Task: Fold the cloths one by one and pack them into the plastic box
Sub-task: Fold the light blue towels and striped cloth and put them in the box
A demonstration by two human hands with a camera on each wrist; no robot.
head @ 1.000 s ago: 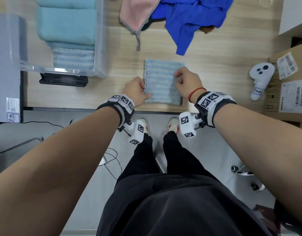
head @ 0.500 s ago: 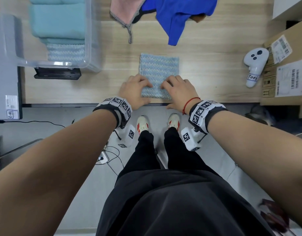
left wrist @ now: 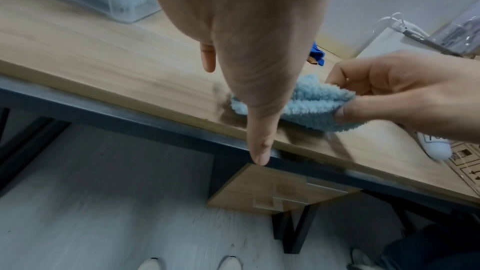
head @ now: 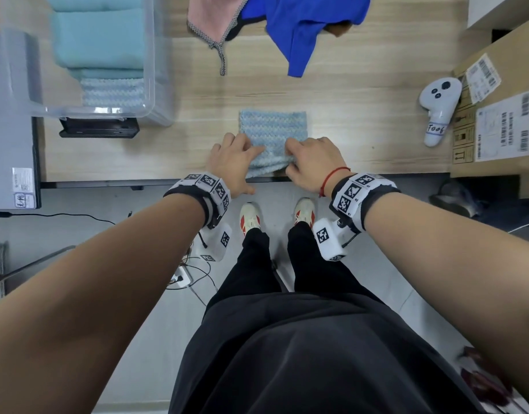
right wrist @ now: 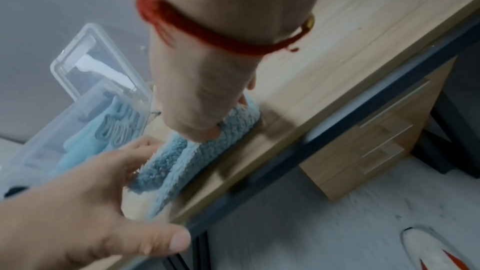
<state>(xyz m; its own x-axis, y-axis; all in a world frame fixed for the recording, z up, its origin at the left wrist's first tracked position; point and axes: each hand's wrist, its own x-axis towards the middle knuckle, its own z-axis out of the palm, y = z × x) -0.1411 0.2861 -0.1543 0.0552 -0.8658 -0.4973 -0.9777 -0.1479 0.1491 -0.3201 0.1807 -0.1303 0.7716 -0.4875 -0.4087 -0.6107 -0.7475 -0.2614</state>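
A folded light-blue fluffy cloth (head: 273, 130) lies on the wooden table near its front edge. My right hand (head: 291, 158) pinches the cloth's near right edge between thumb and fingers and lifts it a little, which the left wrist view shows on the cloth (left wrist: 314, 106) held by the right hand (left wrist: 369, 98). My left hand (head: 245, 152) rests with straight fingers on the near left part, its thumb over the table edge. The clear plastic box (head: 160, 73) at the back left holds folded teal cloths (head: 99, 40). Pink cloth (head: 209, 19) and blue cloth (head: 305, 22) lie unfolded at the back.
A white controller (head: 437, 109) and a cardboard box (head: 502, 121) sit at the right. A black flat object (head: 99, 130) lies by the plastic box's front wall. A grey unit (head: 9, 115) stands at the far left. The table's front edge (head: 137, 179) runs under my wrists.
Both hands slid from the cloth's sides down to its near edge. The right hand has pinched that edge and raised it slightly; the left now lies flat on the cloth.
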